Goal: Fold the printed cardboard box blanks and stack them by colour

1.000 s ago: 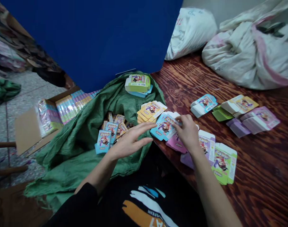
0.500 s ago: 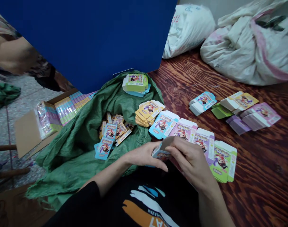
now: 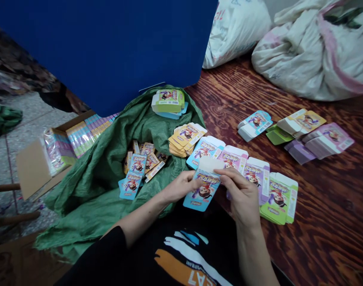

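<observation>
A light-blue card box (image 3: 203, 194) with a cartoon girl printed on its front is held up between my hands, its white top flap raised. My left hand (image 3: 181, 186) is closed on the box's left edge, thumb on the front. At the upper right corner, by the flap, my right hand (image 3: 239, 188) pinches it. Just beyond lie overlapping stacks of flat boxes: yellow (image 3: 186, 139), blue (image 3: 205, 147), pink (image 3: 233, 155), purple (image 3: 257, 176) and green (image 3: 279, 197). Small printed packs (image 3: 136, 172) rest on the green cloth (image 3: 110, 210) at my left.
Assembled boxes (image 3: 309, 135) stand on the wooden table (image 3: 223, 95) at the right. White sacks (image 3: 306, 59) sit at the back. A blue panel (image 3: 116, 47) blocks the far left. On the floor is a carton (image 3: 29, 167) of wrapped boxes.
The blue box has been turned so its printed front faces me, with the flap up. My right hand has moved slightly down and left. A person's arm at far left has gone from view.
</observation>
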A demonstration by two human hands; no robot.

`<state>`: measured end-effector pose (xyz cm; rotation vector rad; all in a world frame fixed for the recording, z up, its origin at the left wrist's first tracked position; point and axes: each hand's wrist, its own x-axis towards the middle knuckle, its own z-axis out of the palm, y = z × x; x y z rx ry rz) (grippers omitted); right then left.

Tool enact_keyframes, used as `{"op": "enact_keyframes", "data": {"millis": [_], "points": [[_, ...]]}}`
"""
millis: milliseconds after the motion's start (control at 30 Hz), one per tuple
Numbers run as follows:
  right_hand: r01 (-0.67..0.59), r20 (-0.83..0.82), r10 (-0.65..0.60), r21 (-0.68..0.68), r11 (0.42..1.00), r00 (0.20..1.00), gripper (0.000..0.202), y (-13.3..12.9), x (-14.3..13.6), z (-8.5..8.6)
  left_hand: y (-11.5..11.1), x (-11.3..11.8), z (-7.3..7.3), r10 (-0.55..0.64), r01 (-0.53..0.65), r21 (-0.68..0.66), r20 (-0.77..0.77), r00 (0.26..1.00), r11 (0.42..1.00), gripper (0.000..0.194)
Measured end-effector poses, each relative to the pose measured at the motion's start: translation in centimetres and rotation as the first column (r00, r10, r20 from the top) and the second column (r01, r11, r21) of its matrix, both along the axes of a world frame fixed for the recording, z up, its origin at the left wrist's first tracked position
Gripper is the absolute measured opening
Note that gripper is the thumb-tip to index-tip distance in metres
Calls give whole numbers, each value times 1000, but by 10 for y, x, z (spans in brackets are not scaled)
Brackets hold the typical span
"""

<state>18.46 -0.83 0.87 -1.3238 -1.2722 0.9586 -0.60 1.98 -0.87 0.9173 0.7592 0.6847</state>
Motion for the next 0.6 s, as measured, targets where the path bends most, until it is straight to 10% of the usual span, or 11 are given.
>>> {"op": "enact_keyframes", "data": {"millis": [233, 433, 600], "points": [[131, 69, -132, 25, 991, 989, 15, -1, 9, -2, -2, -9, 2, 119, -109, 180, -43, 992, 977, 45], [71, 47, -71, 6, 997, 996, 11, -2, 10, 1, -2, -13, 14, 157, 28, 606, -250, 956, 795, 39], [60, -98, -67, -73, 996, 993, 41, -3, 10, 7, 2, -14, 19, 45, 82, 485, -246, 968, 871, 30]]}}
